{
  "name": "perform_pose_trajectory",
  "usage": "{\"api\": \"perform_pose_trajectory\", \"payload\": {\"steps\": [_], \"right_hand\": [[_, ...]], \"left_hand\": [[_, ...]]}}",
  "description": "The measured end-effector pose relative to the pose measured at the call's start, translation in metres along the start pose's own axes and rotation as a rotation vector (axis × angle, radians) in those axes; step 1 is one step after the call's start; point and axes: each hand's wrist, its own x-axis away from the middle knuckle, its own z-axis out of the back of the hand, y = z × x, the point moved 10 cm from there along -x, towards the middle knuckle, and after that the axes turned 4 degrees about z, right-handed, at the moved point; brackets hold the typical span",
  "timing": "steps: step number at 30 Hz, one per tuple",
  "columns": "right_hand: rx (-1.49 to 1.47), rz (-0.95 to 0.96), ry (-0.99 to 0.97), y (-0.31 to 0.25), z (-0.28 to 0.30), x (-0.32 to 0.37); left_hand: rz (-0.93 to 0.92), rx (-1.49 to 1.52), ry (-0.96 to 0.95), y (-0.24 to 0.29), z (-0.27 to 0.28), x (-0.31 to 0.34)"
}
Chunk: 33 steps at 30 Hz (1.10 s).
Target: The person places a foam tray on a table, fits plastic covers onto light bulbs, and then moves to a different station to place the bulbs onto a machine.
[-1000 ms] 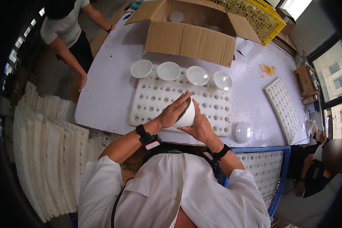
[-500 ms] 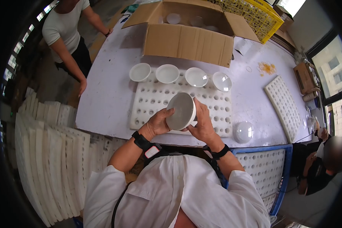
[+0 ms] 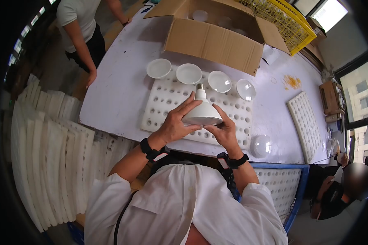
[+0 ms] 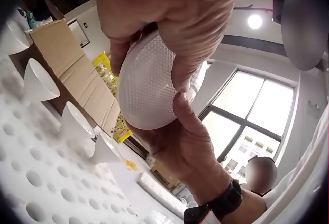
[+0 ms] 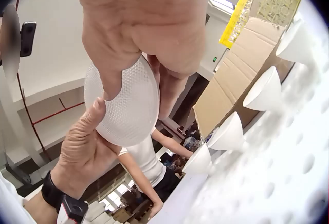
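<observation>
A white lamp housing [image 3: 203, 111] with a metal screw base is held base up above the perforated foam board [image 3: 155, 100]. Both hands grip its wide rim from either side, the left hand [image 3: 173, 125] and the right hand [image 3: 226, 132], thumbs close together underneath. In the left wrist view a textured clear lens [image 4: 149, 85] covers its wide end; the same lens [image 5: 131, 103] shows in the right wrist view between the hands. Along the board's far edge stand several white cups, the leftmost cup [image 3: 158, 68] and the rightmost cup [image 3: 246, 90] among them.
An open cardboard box [image 3: 212, 43] stands at the back, beside a yellow crate [image 3: 288, 24]. A clear dome [image 3: 261, 146] lies right of the board, with another foam board [image 3: 304, 122] farther right. Foam sheets [image 3: 49, 163] are stacked at left. Two other people are nearby.
A lens now covers the bowl's wide end, which was open half a second ago. The housing has turned base up, and both hands have moved to its rim.
</observation>
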Motion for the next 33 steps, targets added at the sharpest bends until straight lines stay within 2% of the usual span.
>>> {"api": "perform_pose_trajectory", "payload": {"steps": [3,4,5,9,12,14,15,16,17,18,19,20,21,23,25,27,33], "right_hand": [[-0.065,-0.109,-0.001,0.016,-0.012,0.01],[-0.069,-0.193,-0.004,0.029,-0.017,0.015],[-0.077,-0.194,-0.014,0.036,-0.023,0.019],[-0.116,-0.317,0.02,0.062,-0.037,0.027],[-0.119,-0.509,-0.058,0.088,-0.047,0.025],[-0.076,-0.463,-0.067,0.1,-0.047,0.032],[-0.037,-0.426,-0.057,0.101,-0.043,0.034],[0.342,-0.266,-0.17,0.088,-0.037,0.034],[0.355,-0.289,-0.151,0.092,-0.029,0.043],[0.785,-0.273,-0.245,0.097,-0.021,0.053],[1.207,-0.238,-0.348,0.104,-0.018,0.056],[1.261,-0.356,-0.372,0.121,-0.008,0.064],[1.254,-0.349,-0.371,0.126,-0.007,0.065],[1.346,-0.393,-0.401,0.139,-0.002,0.069],[1.356,-0.394,-0.382,0.145,0.0,0.066],[1.393,-0.324,-0.447,0.147,-0.008,0.07],[1.366,-0.305,-0.423,0.151,-0.011,0.065]], "left_hand": [[0.111,0.105,-0.037,-0.017,0.001,0.012],[0.193,0.163,-0.049,-0.032,-0.003,0.021],[0.276,0.225,-0.063,-0.046,-0.007,0.032],[0.273,0.169,0.035,-0.068,-0.002,0.05],[0.315,0.2,0.073,-0.091,0.004,0.056],[0.327,0.217,0.09,-0.098,0.017,0.053],[0.412,0.346,0.16,-0.116,0.034,0.057],[0.506,0.482,0.22,-0.135,0.046,0.063],[0.613,0.654,0.269,-0.153,0.059,0.067],[0.655,0.837,0.334,-0.166,0.072,0.067],[0.66,0.845,0.319,-0.174,0.077,0.061],[0.711,0.921,0.382,-0.186,0.087,0.06],[0.763,0.991,0.453,-0.197,0.097,0.062],[0.808,0.967,0.466,-0.216,0.101,0.06],[0.843,0.956,0.455,-0.226,0.101,0.05],[0.969,0.921,0.398,-0.237,0.093,0.055],[1.015,0.871,0.386,-0.266,0.096,0.044]]}}
